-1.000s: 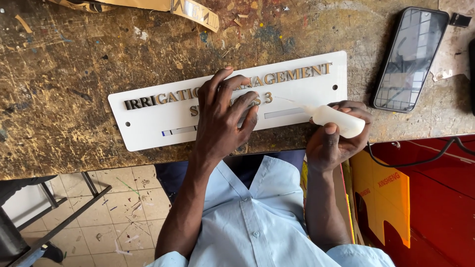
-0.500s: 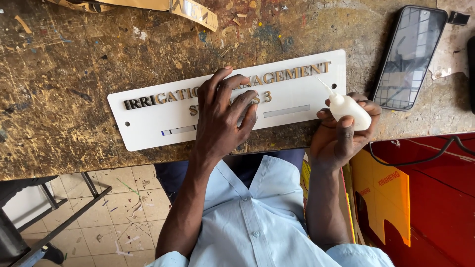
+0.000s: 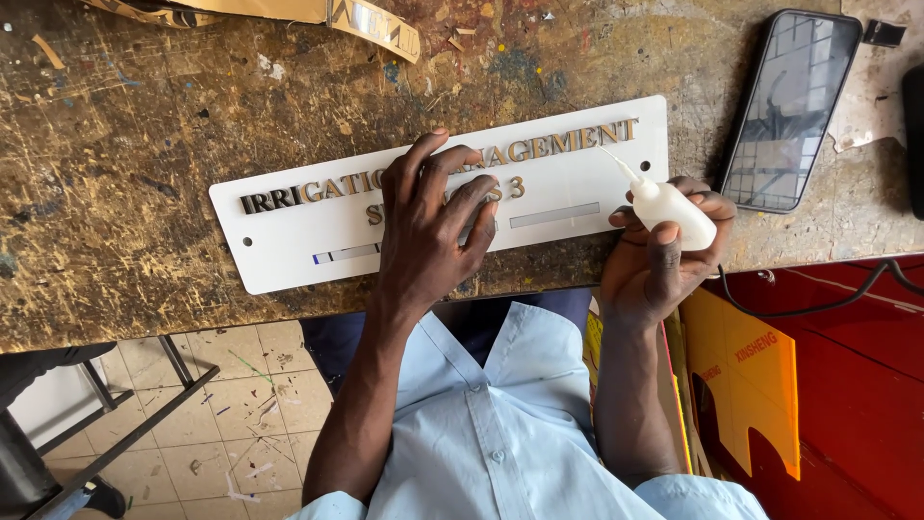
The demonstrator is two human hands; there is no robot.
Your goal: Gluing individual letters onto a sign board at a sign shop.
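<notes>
While gripped — bottle (image 3: 671, 210) between fingers (image 3: 714, 204).

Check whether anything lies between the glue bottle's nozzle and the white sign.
Nothing visible does. The right hand holds the glue bottle with its nozzle over the white sign; the left hand presses further left.

I identify this place as a small sign-making workshop. The wooden workbench (image 3: 144, 173) I look down on is heavily scarred and flecked with paint and glue, a white sign plate (image 3: 289, 241) with raised metallic letters lies on it, and curled offcut strips (image 3: 375, 24) of gold-faced material sit at its far edge. Below the bench I see a stained tiled floor (image 3: 231, 414) and a yellow cut sheet (image 3: 751, 385) leaning against a red panel (image 3: 857, 385).
</notes>
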